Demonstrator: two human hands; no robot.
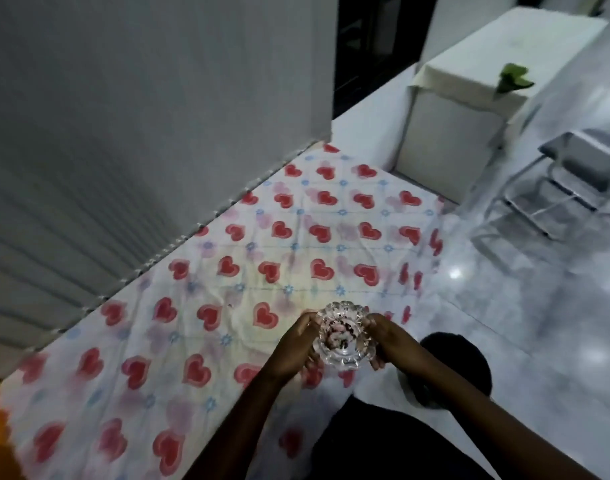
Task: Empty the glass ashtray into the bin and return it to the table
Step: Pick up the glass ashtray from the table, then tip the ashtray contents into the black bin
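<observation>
Wall (141, 98): grey, ribbed surface at far left, running along the table's far edge.
Table (89, 393): covered with a white cloth printed with red hearts and small blue flowers; the cloth is creased, and its near right edge hangs over the side.
Left hand (293, 344): at the near right edge of the table, fingers curled round the left side of the ashtray rim, in contact with the glass.
Glass ashtray (340, 336): clear cut glass with a scalloped rim, held upright between both hands at the near right edge of the table; whether its base rests on the cloth or is lifted cannot be told. Dark and pale debris lies in the bowl.
Right hand (383, 341): fingers wrapped round the right side of the ashtray rim, in contact with the glass. The two hands are apart, one on each side, both clamped on the ashtray.
Dark round object (470, 368): on the floor just right of the right forearm; too dim to identify.
Floor (539, 341): pale, glossy, with light reflections.
White cabinet (445, 140): beyond the table's far right corner, a cream cloth on top with a green item (513, 77) at its edge.
Metal-framed chair (556, 188): far right, blurred.
</observation>
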